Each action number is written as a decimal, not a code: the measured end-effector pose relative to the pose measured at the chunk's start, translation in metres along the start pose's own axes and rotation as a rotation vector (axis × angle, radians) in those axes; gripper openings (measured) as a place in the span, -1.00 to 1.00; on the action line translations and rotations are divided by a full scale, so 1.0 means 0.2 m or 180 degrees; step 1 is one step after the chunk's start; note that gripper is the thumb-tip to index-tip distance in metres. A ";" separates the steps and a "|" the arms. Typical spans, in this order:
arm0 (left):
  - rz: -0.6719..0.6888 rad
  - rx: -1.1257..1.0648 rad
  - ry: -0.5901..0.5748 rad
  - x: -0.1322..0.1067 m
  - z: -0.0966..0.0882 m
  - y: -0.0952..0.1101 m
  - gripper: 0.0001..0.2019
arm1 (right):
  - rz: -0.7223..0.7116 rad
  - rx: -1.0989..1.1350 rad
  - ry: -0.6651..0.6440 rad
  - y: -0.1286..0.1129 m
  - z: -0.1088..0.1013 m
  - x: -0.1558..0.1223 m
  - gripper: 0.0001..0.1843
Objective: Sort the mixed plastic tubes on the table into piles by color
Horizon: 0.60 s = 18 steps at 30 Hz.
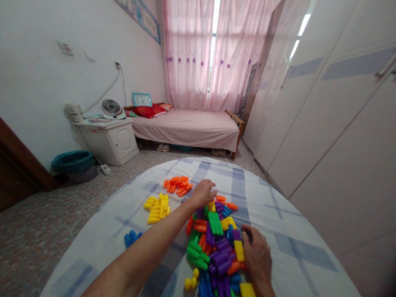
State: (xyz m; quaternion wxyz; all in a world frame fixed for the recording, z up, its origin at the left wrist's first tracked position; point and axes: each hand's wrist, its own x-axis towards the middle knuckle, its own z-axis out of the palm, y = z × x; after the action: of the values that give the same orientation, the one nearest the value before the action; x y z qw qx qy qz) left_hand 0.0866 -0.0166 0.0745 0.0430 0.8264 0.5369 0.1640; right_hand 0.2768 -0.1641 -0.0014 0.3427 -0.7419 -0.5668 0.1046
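A mixed heap of coloured plastic building pieces (pixel 216 243) lies on a white and blue checked cloth (pixel 278 214). My left hand (pixel 204 192) reaches across to the heap's far end, fingers curled over the pieces there; whether it holds one is hidden. My right hand (pixel 256 255) rests at the right edge of the heap, fingers bent against a yellow piece (pixel 238 250). Sorted apart lie an orange group (pixel 178 185), a yellow group (pixel 157 207) and a few blue pieces (pixel 131 238).
Beyond the cloth stand a pink bed (pixel 188 126), a white cabinet (pixel 108 140) with a small fan (pixel 111 109), and a teal basin (pixel 72 161) on the speckled floor. White wardrobe doors (pixel 324 115) run along the right.
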 end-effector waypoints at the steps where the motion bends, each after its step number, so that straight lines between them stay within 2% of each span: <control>1: 0.0088 -0.0019 -0.0097 0.01 0.02 0.06 -0.67 | -0.0004 0.0002 -0.0006 0.00 0.00 0.00 -0.65; 5: 0.0094 0.0015 -0.0397 0.03 0.10 0.23 -0.69 | 0.0002 0.0015 -0.0004 -0.01 0.00 0.00 -0.64; 9: -0.0037 0.0023 -0.0635 0.05 0.16 0.27 -0.74 | -0.0018 0.0025 0.0009 -0.02 -0.01 0.00 -0.64; 14: -0.0043 -0.0093 -0.0491 0.04 0.18 0.28 -0.74 | -0.0046 0.0075 0.0031 -0.02 -0.01 -0.01 -0.65; 18: -0.0050 -0.0287 -0.0222 0.02 0.15 0.25 -0.73 | -0.0061 0.0063 0.0019 -0.02 -0.01 0.00 -0.65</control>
State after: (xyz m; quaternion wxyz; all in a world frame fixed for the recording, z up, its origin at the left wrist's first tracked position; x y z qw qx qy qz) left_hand 0.1415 -0.0308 0.0596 0.1001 0.8246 0.5337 0.1587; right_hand 0.2752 -0.1653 0.0019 0.3527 -0.7333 -0.5718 0.1046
